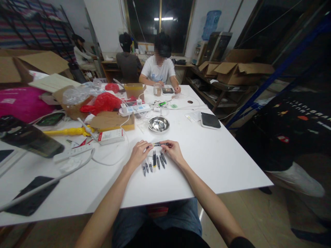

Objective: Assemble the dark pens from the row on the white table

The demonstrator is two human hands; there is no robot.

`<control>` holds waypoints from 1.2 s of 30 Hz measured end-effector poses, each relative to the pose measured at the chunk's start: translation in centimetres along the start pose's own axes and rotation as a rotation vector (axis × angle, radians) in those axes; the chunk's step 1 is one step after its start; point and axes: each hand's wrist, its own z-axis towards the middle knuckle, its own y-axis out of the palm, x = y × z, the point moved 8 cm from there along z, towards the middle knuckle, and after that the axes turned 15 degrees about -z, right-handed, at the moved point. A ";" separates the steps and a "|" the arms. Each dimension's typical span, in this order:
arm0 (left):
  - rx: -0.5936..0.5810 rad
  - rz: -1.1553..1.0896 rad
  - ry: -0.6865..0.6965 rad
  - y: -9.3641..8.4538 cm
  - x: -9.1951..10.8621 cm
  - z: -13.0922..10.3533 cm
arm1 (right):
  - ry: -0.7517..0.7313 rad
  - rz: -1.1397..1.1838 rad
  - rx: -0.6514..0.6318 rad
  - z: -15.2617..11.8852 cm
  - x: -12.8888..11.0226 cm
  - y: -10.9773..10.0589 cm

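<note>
Between my two hands a slim pen (pixel 156 144) lies level, dark at its right part and paler toward the left. My left hand (pixel 140 151) pinches its left end, and my right hand (pixel 172 150) has its fingers closed on the right end. Just below them on the white table, dark refills (pixel 154 158) with yellowish lower ends lie side by side. Several short dark pen parts (pixel 147 167) are to their left, and longer dark pen parts (pixel 160 161) to their right. Beyond my hands stands a shiny metal bowl (pixel 158 124) with thin dark pieces inside.
At the left are a power strip (pixel 134 109), a red plastic bag (pixel 106 103), a white box (pixel 111 136), a dark bottle (pixel 31 137) and a cable. A black-topped flat device (pixel 210 121) sits at the right. Someone in white works across the table; another person stands right.
</note>
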 end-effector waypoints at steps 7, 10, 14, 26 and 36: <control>0.053 0.042 0.036 -0.6 0.5 0.1 | -0.050 -0.280 0.036 -0.4 -0.1 0.1; 0.080 0.061 0.058 -0.8 1.0 0.1 | -0.100 -0.362 0.046 -0.4 -0.6 0.1; 0.057 0.055 0.041 -0.6 1.1 0.2 | -0.064 -0.243 0.042 -0.1 -0.4 -0.2; 0.073 0.080 0.062 -0.5 0.8 0.1 | -0.036 -0.373 0.038 0.1 0.4 -0.3; 0.070 0.065 0.020 -0.6 0.3 0.1 | -0.086 -0.264 0.019 0.1 -0.3 -0.7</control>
